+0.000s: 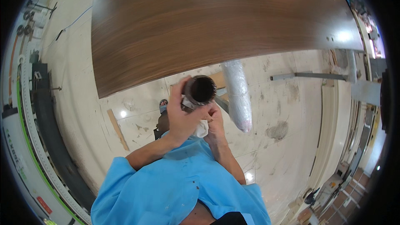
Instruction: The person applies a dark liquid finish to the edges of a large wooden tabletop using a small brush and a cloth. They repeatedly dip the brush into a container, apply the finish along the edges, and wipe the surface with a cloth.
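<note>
A dark brown, round roll or tube (201, 90) with a hollow, open end is held up in front of my chest. My left hand (182, 114) is wrapped around its left side and underside. Close below on the right, my right hand (214, 121) has its fingers curled together near the bottom of the roll. A crumpled white cloth (201, 129) hangs between the hands, against the right hand's fingers. Its upper part is hidden by my left hand. A white patch also shows on the roll's near side.
A large brown wood-grain board (208, 25) spans the far side, its near edge just beyond my hands. Beneath it stands a plastic-wrapped silvery leg (238, 96). A metal bar (308, 75) is at right. A wooden strip (118, 129) lies on the left floor; long boxes (25, 162) line the left.
</note>
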`<state>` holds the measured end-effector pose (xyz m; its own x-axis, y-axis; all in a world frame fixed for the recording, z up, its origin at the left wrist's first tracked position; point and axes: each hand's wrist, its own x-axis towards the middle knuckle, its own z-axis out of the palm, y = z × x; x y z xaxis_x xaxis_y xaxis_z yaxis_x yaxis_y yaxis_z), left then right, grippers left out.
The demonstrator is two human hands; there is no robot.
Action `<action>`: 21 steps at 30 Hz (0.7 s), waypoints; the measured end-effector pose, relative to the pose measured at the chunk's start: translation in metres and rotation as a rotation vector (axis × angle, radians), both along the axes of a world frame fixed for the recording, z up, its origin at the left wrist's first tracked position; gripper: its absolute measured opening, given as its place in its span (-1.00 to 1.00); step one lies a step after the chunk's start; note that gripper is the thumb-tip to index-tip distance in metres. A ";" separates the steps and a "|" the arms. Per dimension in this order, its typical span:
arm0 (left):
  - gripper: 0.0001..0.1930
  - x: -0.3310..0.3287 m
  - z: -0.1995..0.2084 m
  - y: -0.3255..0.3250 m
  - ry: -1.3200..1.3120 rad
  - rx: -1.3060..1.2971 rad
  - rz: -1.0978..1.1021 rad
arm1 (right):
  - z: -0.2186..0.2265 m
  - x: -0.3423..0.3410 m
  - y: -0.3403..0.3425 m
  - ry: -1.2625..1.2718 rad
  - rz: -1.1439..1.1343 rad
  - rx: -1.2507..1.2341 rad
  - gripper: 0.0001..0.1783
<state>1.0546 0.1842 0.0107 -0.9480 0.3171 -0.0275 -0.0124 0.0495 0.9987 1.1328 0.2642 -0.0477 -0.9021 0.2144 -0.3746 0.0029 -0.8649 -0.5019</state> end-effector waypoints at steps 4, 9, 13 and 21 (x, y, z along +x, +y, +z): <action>-0.21 0.007 0.005 0.006 -0.065 0.125 -0.103 | 0.011 -0.003 0.029 -0.149 -0.025 0.299 -0.48; -0.24 0.010 0.010 0.005 -0.012 0.157 -0.189 | 0.059 -0.037 0.106 -0.333 -0.550 1.010 -0.57; -0.25 0.015 0.019 -0.007 -0.015 0.110 -0.219 | 0.062 -0.088 0.147 -0.277 -0.501 1.981 -0.65; -0.23 0.007 0.049 -0.050 0.167 0.107 -0.247 | 0.036 -0.103 0.043 0.128 -0.132 2.141 -0.62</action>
<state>1.0614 0.1342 0.0593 -0.8307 0.5308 0.1678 0.1511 -0.0752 0.9857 1.0295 0.3068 -0.0116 -0.8443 0.1625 0.5107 -0.0983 0.8898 -0.4457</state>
